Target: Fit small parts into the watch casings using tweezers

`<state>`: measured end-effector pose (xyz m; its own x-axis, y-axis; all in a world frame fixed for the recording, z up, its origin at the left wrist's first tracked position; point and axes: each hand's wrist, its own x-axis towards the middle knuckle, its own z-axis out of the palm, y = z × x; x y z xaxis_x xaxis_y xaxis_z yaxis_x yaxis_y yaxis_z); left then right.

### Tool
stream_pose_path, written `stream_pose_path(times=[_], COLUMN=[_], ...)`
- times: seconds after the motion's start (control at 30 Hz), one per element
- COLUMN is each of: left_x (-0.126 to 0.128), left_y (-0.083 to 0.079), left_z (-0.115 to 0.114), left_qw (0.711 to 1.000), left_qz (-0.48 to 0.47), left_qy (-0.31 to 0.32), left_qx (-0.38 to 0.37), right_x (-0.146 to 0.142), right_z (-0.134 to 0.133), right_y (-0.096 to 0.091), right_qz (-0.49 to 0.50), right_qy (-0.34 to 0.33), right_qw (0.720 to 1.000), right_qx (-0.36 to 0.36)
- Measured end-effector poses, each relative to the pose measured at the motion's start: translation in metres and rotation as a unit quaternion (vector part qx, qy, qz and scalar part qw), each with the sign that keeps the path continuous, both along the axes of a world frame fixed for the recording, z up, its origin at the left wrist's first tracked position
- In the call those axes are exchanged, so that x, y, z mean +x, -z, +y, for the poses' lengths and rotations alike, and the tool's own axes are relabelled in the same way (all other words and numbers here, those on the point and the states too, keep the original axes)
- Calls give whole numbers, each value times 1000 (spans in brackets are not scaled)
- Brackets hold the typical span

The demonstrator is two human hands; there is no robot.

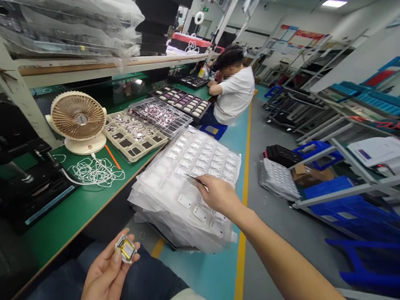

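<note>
Held between the fingertips of my left hand [107, 271] is a small rounded device housing [127, 249], its open side up with a yellow-edged silvery part inside. My right hand [219, 195] reaches out over a stack of translucent plastic trays [165, 192] and pinches dark tweezers [196, 180]. The tweezer tips point at the pockets of the top tray, close to a white flat cover [181, 172]. More white covers, such as one cover [184, 201] nearer me, lie in rows there. Whether the tips touch anything I cannot tell.
On the green bench [58, 212] stand a beige fan [79, 120], a tangled white cable [96, 171], an orange stick [112, 156], and a beige parts tray [136, 133]. A black press [21, 165] is at left. A co-worker [234, 90] sits farther along. Racks [352, 190] stand right.
</note>
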<state>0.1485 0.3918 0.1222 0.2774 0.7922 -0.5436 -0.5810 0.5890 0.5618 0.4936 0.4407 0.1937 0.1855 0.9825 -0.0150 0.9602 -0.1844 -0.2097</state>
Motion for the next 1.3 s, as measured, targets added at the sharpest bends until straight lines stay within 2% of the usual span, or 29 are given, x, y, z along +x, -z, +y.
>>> stream_pose_path(times=[0.03,0.1,0.2,0.27,0.33,0.4,0.5,0.57,0.63,0.73,0.83,0.97,1.07,1.13,1.3], left_x=[2,6,10,7,2,-4,-13,-18,-21,-25,-28,-30,-31,-32,-33], left_y=[-1,-3,-8,-8,-5,-1,4,4,4,4,4,4,5,5,5], left_z=[0,-2,-6,-9,-12,-13,-13,-13,-12,-11,-10,-12,-14,-15,-14], left_qw=[1000,999,998,998,998,998,997,996,996,996,996,990,984,980,974], left_qz=[-3,-13,-38,-42,-31,-15,-3,3,5,5,4,19,49,67,105], left_qy=[3,14,28,24,4,-29,-69,-80,-81,-77,-75,-118,-152,-165,-167], left_qx=[11,35,51,49,49,48,43,43,45,47,51,68,82,90,114], right_x=[-11,-43,-99,-132,-154,-168,-176,-179,-182,-185,-187,-186,-188,-191,-198], right_z=[-4,-14,-24,-25,-22,-16,-10,-9,-8,-7,-7,-11,-19,-23,-22], right_y=[1,8,32,52,69,80,88,89,90,93,91,74,63,61,71], right_qz=[35,175,434,504,499,455,391,361,338,345,396,483,536,556,573], right_qy=[-7,-44,-107,-132,-153,-184,-263,-311,-329,-325,-293,-215,-246,-271,-283], right_qw=[999,983,894,854,853,868,869,867,871,872,862,841,804,784,768], right_qx=[17,45,32,-3,6,72,150,147,136,123,116,120,76,51,46])
